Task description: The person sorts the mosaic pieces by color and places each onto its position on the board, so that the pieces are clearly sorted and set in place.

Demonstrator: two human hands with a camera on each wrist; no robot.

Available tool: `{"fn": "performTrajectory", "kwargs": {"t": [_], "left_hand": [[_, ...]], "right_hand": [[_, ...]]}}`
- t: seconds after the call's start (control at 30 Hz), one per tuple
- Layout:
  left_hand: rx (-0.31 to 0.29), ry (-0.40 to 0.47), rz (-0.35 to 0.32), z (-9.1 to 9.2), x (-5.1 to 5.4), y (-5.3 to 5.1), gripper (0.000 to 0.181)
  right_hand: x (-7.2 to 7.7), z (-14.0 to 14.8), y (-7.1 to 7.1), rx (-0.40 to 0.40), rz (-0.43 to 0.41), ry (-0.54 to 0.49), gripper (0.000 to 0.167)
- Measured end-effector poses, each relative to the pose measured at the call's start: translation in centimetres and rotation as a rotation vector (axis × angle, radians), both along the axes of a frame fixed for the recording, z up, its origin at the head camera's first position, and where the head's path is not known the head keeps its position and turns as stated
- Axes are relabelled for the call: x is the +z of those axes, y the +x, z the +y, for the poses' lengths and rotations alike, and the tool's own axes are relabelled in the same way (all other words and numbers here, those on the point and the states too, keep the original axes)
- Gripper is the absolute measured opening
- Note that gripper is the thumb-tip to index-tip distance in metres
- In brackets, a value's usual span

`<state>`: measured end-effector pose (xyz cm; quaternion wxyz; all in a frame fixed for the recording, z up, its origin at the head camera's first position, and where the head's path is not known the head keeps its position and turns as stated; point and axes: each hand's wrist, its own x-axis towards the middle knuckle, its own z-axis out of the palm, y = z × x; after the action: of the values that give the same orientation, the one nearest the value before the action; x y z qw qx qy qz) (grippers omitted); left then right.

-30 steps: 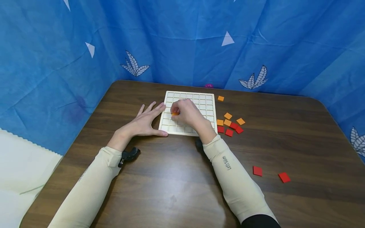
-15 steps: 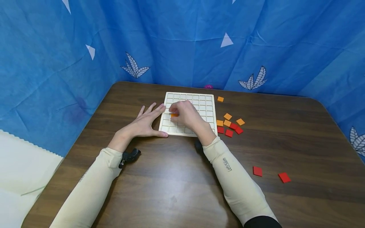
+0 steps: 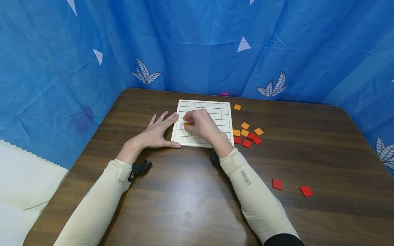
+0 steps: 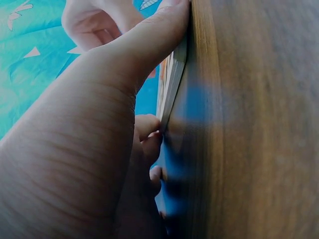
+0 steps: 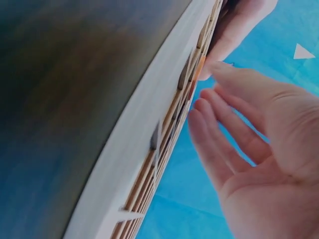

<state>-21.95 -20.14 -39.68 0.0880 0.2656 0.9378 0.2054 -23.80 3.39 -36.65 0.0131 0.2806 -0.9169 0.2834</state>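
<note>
Left hand (image 3: 155, 134) spread wide against the board (image 3: 226, 116); right hand (image 3: 202, 123) half-curled at an orange tile (image 3: 186, 125) on it, can't tell if pinching. Looks like seating; next calls for a square press.

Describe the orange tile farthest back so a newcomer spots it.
On the brown table, find the pale gridded board. Beside its far right corner lies the orange tile, alone, unlike the clustered orange and red tiles nearer the person.
</note>
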Motion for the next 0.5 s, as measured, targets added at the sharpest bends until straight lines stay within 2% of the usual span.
{"fn": "performTrajectory", "kwargs": {"t": [0.17,0.5], "left_hand": [[0.006,-0.012,-0.005,0.0,-0.1,-0.2,0.122],[0.005,-0.015,-0.003,-0.1,-0.3,-0.2,0.123]], "right_hand": [[0.5,0.7,1.0,-0.019,0.035,0.020,0.019],[1.3,3.2,4.6,-0.077,0.030,0.013,0.021]]}}
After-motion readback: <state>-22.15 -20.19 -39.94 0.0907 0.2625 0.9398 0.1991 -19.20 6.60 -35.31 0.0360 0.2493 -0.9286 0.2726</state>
